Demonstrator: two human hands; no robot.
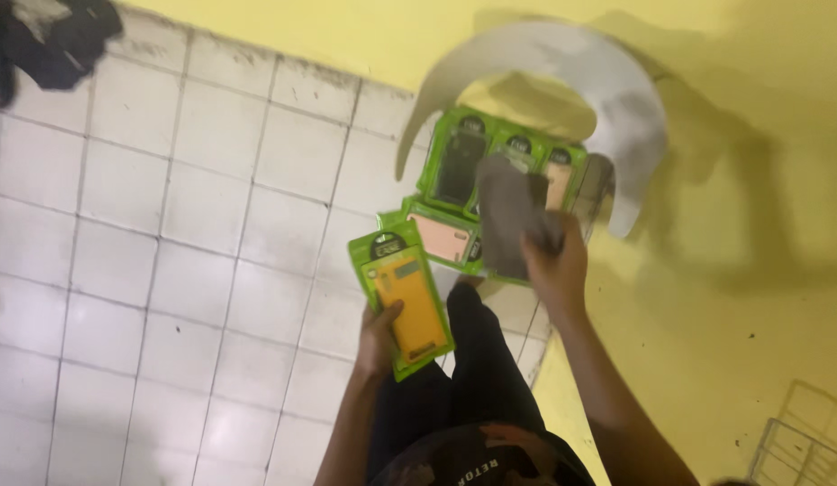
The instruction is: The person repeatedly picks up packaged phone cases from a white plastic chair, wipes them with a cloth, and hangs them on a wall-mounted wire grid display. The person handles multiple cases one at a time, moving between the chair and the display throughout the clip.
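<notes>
I saw the left grip [380, 335] clamped on a green-carded yellow phone case [403, 304], thumb across its lower face, the pack rising above the fingers. The right grip [551, 263] was closed on a grey cloth [506, 214], pressed over the green case packs [490, 171] on the yellow counter [706, 342]. White floor tiles [166, 270] lay left, dark clothing [49, 36] in the far corner.

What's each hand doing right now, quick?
Left hand: closed on a green package with a yellow phone case.
Right hand: closed on a grey cloth.
</notes>
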